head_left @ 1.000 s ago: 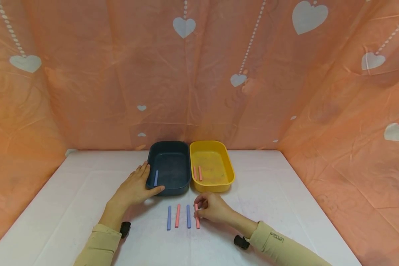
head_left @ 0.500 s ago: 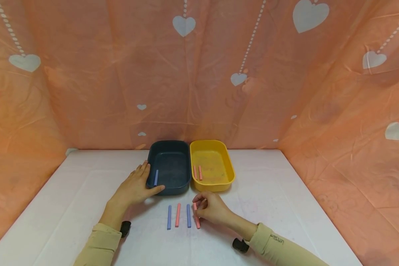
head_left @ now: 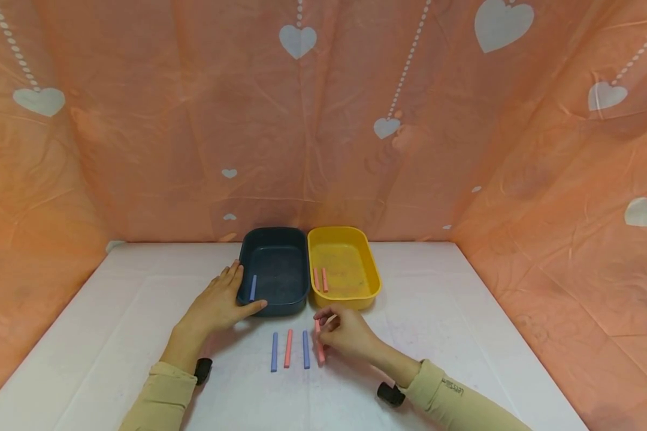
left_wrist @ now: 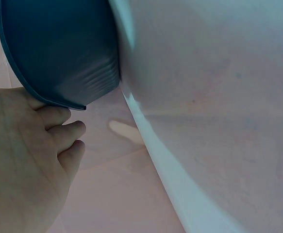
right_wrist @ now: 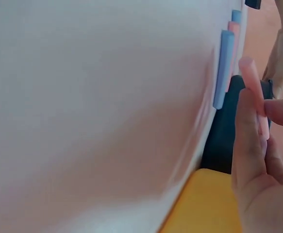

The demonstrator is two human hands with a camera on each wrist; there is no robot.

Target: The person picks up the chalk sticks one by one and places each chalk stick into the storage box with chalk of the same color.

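My right hand (head_left: pixel 347 332) pinches a pink chalk stick (head_left: pixel 320 350) between thumb and fingers. In the right wrist view this pink chalk (right_wrist: pixel 252 77) slants up out of the grip. My left hand (head_left: pixel 215 302) rests spread at the near left corner of a dark blue tray (head_left: pixel 275 309), thumb along the front rim and fingers along the left side. Beside the right hand lie a blue chalk (head_left: pixel 305 350), a pink chalk (head_left: pixel 288 349) and another blue chalk (head_left: pixel 274 353), in a row on the table. Inside the dark tray is a blue chalk (head_left: pixel 253 288).
A yellow tray (head_left: pixel 374 281) stands against the dark tray's right side, holding two pink chalks (head_left: pixel 324 280). Both trays are at the back of the white-covered table (head_left: pixel 437 311). An orange curtain (head_left: pixel 183 149) with white hearts hangs behind and at both sides.
The rightmost pink chalk tilted, then rose off its spot in the right hand's pinch, and that hand moved slightly up toward the trays. The left hand stays put.
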